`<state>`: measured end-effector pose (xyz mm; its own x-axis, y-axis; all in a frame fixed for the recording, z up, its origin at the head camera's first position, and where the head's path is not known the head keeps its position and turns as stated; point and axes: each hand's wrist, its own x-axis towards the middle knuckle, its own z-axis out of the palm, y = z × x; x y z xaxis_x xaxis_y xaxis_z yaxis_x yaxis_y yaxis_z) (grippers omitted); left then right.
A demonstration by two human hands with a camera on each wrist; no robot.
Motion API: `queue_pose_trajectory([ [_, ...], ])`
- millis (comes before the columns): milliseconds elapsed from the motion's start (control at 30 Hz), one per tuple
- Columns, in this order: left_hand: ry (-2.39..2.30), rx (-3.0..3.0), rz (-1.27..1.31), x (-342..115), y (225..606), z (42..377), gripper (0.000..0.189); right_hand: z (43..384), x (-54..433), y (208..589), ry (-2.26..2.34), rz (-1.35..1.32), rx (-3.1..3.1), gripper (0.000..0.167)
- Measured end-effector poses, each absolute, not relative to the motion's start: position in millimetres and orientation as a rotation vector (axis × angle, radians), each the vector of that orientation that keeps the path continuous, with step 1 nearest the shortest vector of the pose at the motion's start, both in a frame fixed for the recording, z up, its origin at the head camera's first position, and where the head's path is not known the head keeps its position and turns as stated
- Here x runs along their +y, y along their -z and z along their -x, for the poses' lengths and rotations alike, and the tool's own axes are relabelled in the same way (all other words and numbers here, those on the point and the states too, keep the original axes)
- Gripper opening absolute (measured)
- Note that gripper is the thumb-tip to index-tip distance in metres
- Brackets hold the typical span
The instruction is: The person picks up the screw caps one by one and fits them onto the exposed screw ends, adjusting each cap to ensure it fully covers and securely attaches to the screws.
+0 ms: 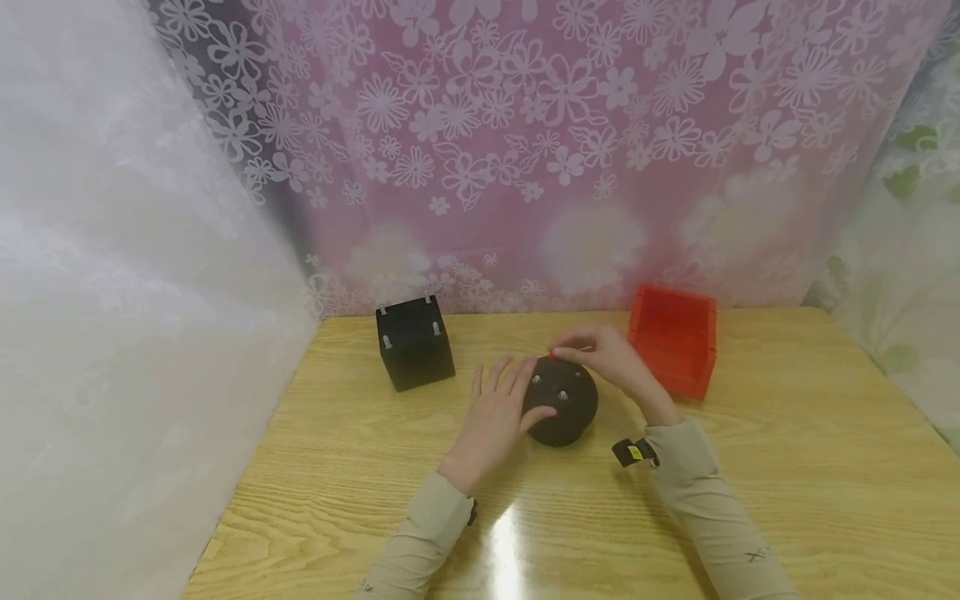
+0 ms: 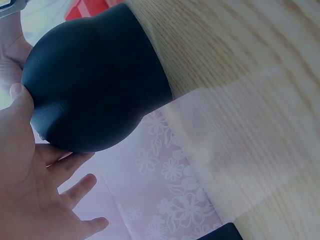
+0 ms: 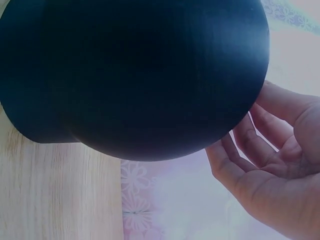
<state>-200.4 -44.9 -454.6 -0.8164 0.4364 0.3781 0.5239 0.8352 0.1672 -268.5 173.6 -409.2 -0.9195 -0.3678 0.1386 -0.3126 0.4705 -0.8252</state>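
Observation:
A black rounded body (image 1: pixel 564 421) with a dome on a narrower base stands on the table. Small silvery pegs (image 1: pixel 562 395) show on its top. My left hand (image 1: pixel 491 417) rests against its left side, fingers spread and fairly straight, the thumb lying over the dome. In the left wrist view the dome (image 2: pixel 85 80) sits between thumb and index finger. At the far top edge, my right hand (image 1: pixel 600 354) pinches a small red piece (image 1: pixel 552 355) between thumb and fingertips. The right wrist view has the dome (image 3: pixel 150 90) hiding those fingertips and the red piece.
A black box (image 1: pixel 416 358) with several light pegs on its upper corners stands at the back left. Behind my right hand is an open red bin (image 1: pixel 675 337). The wooden table (image 1: pixel 315 492) ends at a pink flowered curtain (image 1: pixel 480 167).

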Motion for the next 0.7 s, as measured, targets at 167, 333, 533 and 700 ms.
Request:
queue_pose_trajectory([
  [167, 0.380, -2.686, 0.730, -45.1, 454.4, 200.6, 0.079, 269.1, 174.8, 409.8, 1.457, 0.611, 2.638, 0.027],
  [333, 0.387, -2.680, 0.734, -45.3, 455.0, 200.9, 0.079, 269.4, 176.2, 410.6, 1.459, 0.645, 2.636, 0.027],
  [533, 0.377, -2.675, 0.734, -45.2, 455.9, 200.7, 0.080, 269.1, 180.3, 410.0, 1.522, 0.596, 2.646, 0.033],
  [700, 0.376, -2.680, 0.733, -45.8, 454.8, 200.3, 0.079, 268.3, 183.0, 406.4, 1.554, 0.654, 2.733, 0.032],
])
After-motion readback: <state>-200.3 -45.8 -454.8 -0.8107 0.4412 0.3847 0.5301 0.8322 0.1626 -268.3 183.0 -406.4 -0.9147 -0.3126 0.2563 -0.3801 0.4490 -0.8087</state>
